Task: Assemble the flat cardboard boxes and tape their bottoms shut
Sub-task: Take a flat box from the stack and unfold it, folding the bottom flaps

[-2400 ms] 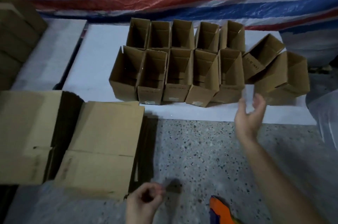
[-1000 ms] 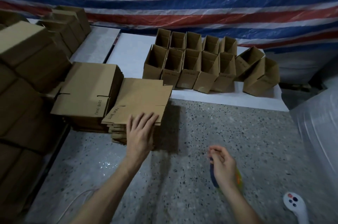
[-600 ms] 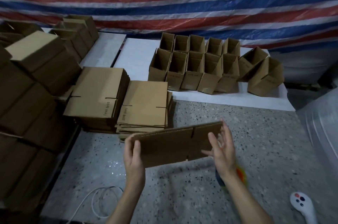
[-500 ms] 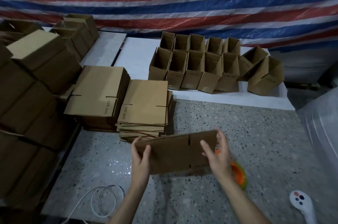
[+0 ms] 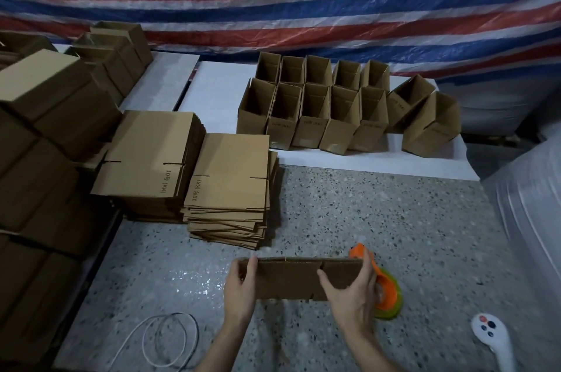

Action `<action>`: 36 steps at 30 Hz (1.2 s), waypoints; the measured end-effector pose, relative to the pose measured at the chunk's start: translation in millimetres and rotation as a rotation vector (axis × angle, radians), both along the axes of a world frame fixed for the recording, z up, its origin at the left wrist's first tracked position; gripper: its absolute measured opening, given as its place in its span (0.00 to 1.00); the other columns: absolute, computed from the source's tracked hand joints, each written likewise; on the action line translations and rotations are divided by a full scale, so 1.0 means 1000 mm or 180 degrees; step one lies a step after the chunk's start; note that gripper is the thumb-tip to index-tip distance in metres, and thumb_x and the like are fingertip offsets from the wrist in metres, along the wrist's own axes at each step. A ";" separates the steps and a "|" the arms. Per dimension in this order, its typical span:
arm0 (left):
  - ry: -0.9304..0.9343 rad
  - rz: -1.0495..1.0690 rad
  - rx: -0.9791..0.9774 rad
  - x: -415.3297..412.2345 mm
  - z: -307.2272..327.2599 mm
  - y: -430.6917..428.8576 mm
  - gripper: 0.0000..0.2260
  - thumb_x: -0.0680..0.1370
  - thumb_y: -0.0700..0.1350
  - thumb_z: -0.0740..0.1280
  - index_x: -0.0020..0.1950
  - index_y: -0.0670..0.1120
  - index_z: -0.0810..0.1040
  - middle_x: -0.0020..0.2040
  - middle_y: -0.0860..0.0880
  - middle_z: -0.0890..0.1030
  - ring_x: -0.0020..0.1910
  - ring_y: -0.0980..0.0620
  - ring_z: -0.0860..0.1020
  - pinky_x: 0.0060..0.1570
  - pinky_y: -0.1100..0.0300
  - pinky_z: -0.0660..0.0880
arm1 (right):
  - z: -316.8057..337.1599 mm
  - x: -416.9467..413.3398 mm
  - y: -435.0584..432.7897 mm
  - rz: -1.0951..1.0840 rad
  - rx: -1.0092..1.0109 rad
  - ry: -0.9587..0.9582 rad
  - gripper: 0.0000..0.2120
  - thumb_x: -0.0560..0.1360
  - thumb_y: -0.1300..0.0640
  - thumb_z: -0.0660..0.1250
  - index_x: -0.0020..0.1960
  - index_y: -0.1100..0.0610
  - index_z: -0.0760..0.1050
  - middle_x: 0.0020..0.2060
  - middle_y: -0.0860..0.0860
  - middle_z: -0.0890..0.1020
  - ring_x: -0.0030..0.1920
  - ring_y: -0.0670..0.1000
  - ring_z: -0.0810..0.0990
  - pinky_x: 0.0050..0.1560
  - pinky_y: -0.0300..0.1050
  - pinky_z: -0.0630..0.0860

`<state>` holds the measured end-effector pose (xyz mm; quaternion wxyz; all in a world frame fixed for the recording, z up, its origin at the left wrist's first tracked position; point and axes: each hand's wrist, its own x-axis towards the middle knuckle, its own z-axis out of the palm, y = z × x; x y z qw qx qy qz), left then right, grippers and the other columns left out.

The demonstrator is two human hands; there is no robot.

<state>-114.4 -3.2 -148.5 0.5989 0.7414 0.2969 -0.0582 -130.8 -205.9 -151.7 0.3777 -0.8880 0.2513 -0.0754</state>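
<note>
Bundles of cardboard [image 5: 45,128] stood piled at the far left, out of the working space. Beside them two stacks of flat boxes [image 5: 151,156] lay on the speckled floor, near enough, it seemed, for the top sheet to be taken in one reach. A loop of cable [image 5: 164,338] lay in front of them. The left hand [image 5: 241,286] was clamped on the left end of one flat box [image 5: 291,279], which was held on edge just above the floor in front of the person. Beyond it, on a white board [image 5: 212,98], assembled boxes [image 5: 318,110] stood open-topped in two tight rows, two more leaning at the right end, probably parked there as finished. The right hand [image 5: 352,292] pinched the flat box's right end, thumb in front and fingers behind. That two-ended hold looked suited to pushing it open into a tube. An orange and green tape dispenser [image 5: 388,295] lay just behind that hand, handy for the bottom seam. A white handset [image 5: 493,338] lay further right.
</note>
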 end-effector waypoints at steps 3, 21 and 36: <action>0.0044 -0.0026 -0.0033 0.000 0.002 0.000 0.08 0.82 0.54 0.63 0.51 0.51 0.76 0.49 0.52 0.80 0.51 0.56 0.77 0.46 0.57 0.71 | -0.001 -0.001 0.002 0.0063 0.0040 -0.0062 0.44 0.67 0.46 0.80 0.76 0.55 0.64 0.71 0.58 0.71 0.68 0.61 0.73 0.60 0.55 0.77; -0.0024 0.0025 -0.0096 -0.003 0.016 0.010 0.11 0.81 0.56 0.64 0.54 0.50 0.80 0.50 0.51 0.81 0.53 0.54 0.77 0.50 0.54 0.73 | 0.013 -0.002 -0.026 0.1796 0.1153 0.0682 0.54 0.64 0.52 0.74 0.81 0.44 0.44 0.77 0.47 0.61 0.75 0.47 0.65 0.70 0.54 0.72; 0.0648 -0.0058 -0.0874 -0.022 0.003 0.019 0.16 0.80 0.54 0.68 0.45 0.42 0.70 0.46 0.39 0.81 0.48 0.44 0.80 0.45 0.55 0.76 | 0.001 -0.005 -0.034 0.0545 0.3226 0.0600 0.17 0.85 0.53 0.53 0.69 0.37 0.69 0.68 0.33 0.72 0.67 0.36 0.69 0.66 0.41 0.69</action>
